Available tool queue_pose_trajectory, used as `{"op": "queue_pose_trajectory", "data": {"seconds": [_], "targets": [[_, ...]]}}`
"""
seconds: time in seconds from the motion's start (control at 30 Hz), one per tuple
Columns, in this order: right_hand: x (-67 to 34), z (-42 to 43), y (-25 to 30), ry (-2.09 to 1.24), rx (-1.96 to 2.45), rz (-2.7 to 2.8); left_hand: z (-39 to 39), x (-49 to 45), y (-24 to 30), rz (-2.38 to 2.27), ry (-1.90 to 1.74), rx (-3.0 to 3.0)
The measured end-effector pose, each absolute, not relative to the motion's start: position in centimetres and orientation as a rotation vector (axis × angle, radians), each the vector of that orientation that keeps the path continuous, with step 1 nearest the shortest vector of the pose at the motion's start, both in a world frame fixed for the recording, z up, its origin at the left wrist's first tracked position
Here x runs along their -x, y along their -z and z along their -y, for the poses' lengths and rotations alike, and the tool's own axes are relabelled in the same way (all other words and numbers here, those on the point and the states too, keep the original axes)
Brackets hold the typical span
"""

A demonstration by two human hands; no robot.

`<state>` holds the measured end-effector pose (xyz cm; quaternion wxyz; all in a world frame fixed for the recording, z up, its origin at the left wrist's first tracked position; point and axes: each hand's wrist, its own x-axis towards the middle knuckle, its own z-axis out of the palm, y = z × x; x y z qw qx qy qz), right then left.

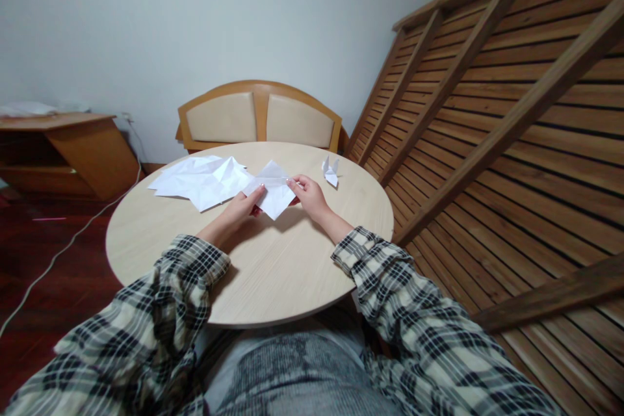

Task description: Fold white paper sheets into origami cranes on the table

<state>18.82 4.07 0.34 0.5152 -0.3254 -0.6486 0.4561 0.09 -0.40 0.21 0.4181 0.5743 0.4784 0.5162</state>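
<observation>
A folded white paper piece (273, 190) is held just above the round light-wood table (273, 273) by both hands. My left hand (244, 207) pinches its left edge, fingers closed on the paper. My right hand (307, 195) grips its right side, fingers closed. Both arms wear plaid sleeves. A small finished white paper crane (330, 171) stands on the table to the right of my right hand. A loose pile of creased white paper sheets (199, 181) lies to the left of my left hand.
A wooden chair with beige padded back (258, 118) stands behind the table. A slatted wooden frame (511, 117) leans along the right side. A low wooden cabinet (63, 149) and a white cable (63, 247) are on the dark floor at left.
</observation>
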Motion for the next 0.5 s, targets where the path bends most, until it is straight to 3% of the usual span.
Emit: {"op": "queue_pose_trajectory", "data": {"seconds": [0.5], "targets": [[-18.83, -4.23, -0.08, -1.111, 0.749, 1.547, 0.39, -0.25, 0.09, -1.145, -1.361, -1.407]]}}
